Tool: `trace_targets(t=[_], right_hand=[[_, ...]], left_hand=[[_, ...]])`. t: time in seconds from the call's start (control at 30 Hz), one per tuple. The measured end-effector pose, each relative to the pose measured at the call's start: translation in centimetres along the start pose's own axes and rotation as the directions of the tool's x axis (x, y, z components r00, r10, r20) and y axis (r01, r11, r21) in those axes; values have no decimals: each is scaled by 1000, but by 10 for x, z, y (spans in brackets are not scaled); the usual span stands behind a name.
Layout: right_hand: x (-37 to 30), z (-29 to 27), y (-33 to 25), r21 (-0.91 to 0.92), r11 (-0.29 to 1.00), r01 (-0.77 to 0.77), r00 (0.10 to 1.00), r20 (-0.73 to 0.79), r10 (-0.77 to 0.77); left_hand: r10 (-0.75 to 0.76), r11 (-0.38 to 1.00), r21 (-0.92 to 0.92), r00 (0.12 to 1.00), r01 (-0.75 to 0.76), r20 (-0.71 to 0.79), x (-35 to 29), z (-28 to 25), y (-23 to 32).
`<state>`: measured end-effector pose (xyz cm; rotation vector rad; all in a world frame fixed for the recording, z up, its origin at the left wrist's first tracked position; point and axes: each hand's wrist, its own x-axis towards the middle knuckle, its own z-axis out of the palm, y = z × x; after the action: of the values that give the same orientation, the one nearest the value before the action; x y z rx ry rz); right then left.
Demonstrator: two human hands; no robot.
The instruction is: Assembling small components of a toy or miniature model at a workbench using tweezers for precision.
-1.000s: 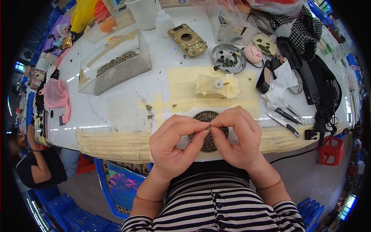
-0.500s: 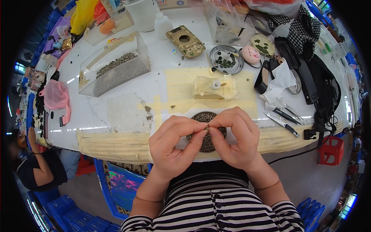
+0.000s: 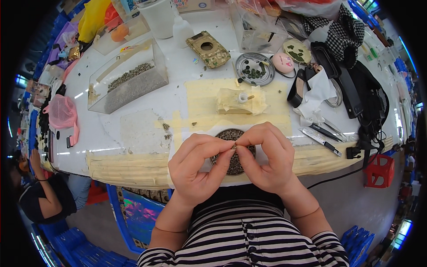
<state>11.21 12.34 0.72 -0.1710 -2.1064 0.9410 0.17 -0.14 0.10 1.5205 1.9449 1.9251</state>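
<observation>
My left hand (image 3: 195, 164) and my right hand (image 3: 267, 158) meet fingertip to fingertip above a round dish of small brownish-grey parts (image 3: 233, 167). Both hands pinch a tiny part (image 3: 234, 147) between thumb and forefinger; its kind is too small to make out. White paper lies under the dish. Just beyond the hands stands a tape-wrapped block (image 3: 231, 101) with a small white cup and a short stick on it. Farther off are a camouflage-painted model tank hull (image 3: 208, 49) and a round metal dish (image 3: 242, 66) with small dark green pieces.
A clear bin of grey parts (image 3: 129, 78) stands at the left, near a pink mesh strainer (image 3: 61, 110). To the right lie a utility knife (image 3: 321, 141), tweezers (image 3: 336, 130) and black straps. Another person (image 3: 49, 198) sits at the far left; a red stool (image 3: 379, 171) is at the right.
The view has shifted slightly, so the table's things sit a little farther left. Both hands keep the same pinch over the dish, with only slight finger movement.
</observation>
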Motion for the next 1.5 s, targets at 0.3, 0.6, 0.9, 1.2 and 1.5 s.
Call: trace_targets(t=[0.3,0.6,0.9,1.2,1.5], right_hand=[[-1,0,-1,27,999,29,1000,-8,-29],[0,1,-1,54,998,8,999,32,-10],[-1,-2,-2,115,993,-36,998,52,30],[0,-5,-2,237,962,-134,985,134,104],[-1,-5,-1,150,987,-58,995,83,46]], left_hand=[[31,999,-19,1000,-31,3,-2,-2,0],[65,998,3,998,-65,-22,-2,-1,0],[81,996,36,997,-81,-7,-2,0,0],[170,983,69,985,-170,14,0,0,-1],[221,963,150,975,-222,25,-2,1,-1]])
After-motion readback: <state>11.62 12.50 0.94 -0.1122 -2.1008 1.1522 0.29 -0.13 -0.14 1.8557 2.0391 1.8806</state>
